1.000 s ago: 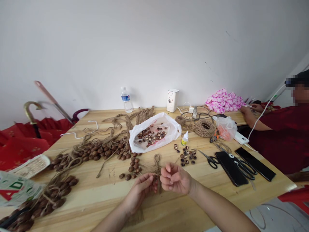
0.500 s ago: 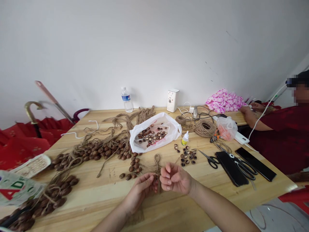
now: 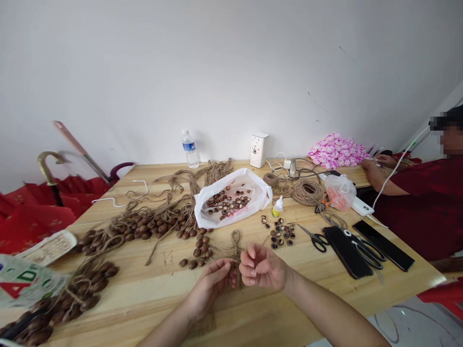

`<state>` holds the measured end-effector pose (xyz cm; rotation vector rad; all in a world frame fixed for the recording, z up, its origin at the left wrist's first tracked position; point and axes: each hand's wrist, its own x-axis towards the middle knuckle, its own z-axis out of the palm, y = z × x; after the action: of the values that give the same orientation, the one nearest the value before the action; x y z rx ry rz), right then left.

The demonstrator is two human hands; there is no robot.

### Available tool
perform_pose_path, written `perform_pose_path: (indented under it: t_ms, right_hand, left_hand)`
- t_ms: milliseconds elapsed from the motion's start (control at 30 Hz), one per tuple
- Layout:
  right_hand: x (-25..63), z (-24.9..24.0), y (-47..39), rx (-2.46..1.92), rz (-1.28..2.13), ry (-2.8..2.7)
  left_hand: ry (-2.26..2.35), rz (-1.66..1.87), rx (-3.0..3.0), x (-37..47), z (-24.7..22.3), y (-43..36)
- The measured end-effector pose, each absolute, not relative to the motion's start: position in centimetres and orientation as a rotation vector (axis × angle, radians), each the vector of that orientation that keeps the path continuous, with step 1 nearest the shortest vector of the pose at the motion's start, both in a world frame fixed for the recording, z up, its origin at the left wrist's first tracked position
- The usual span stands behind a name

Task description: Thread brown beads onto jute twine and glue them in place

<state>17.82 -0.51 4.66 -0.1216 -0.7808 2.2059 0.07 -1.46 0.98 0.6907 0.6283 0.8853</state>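
My left hand [image 3: 218, 279], low in the middle of the view, has its thumb and fingertips closed on a small brown nut shell, partly hidden by the fingers. Right beside it is my right hand [image 3: 265, 267], with its fingers curled in; whatever it pinches, if anything, does not show. Just beyond both hands a looped twine cord [image 3: 235, 237] lies on the table, its strands spreading left and its lower end passing behind the fingers. Loose whole nuts [image 3: 197, 252] sit left of the cord. Cut half shells [image 3: 282, 233] lie to the right, near a small glue bottle [image 3: 278, 207].
A white plastic bag [image 3: 253, 193] of half shells stands behind the hands. Twine with nuts [image 3: 144, 224] covers the left side. Scissors [image 3: 314, 239], a phone [image 3: 347, 253] and a twine coil [image 3: 307, 192] are at right. A co-worker [image 3: 415, 202] sits at the far right.
Both of my hands keep almost the same place and pose. The left fingertips have shifted very slightly on the shell, and the co-worker's hands have moved a little.
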Motion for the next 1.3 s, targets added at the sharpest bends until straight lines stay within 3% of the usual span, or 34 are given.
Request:
perform_pose_path:
  t_ms: [1300]
  right_hand:
    - [17.66,4.46,-0.39,-0.123,2.181,-0.846]
  left_hand:
    - [0.636,0.884,0.698,0.09,1.21,-1.49]
